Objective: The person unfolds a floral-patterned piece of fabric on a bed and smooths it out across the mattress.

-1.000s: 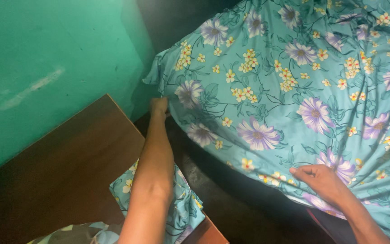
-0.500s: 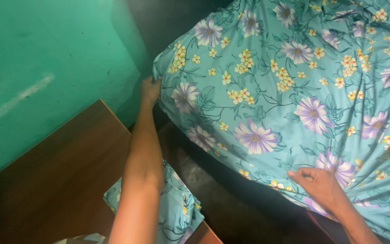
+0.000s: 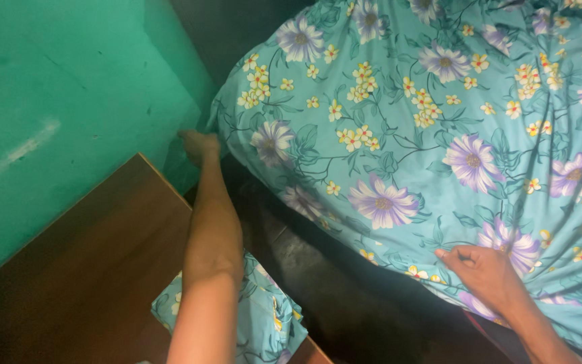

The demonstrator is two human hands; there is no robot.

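Gripping a teal floral bedsheet [image 3: 405,135] filling the frame from twelve to four o'clock, left hand [image 3: 200,145] pinching its corner at ten o'clock by the green wall [image 3: 55,101]. Clutching the lower edge at five o'clock, right hand [image 3: 483,273] fingers curled tight. Lying folded on a brown tabletop [image 3: 82,269] at seven o'clock, matching floral cloth [image 3: 264,323].

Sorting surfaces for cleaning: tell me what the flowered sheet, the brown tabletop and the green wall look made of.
Flowered sheet: thin woven cloth, likely cotton or polyester; it creases and drapes softly. Brown tabletop: wood or wood-look laminate, smooth, matte. Green wall: painted plaster, probably; scuffed, with a pale streak.

Soft floral cloth sheet [image 3: 412,141], matt wooden table [image 3: 82,269]
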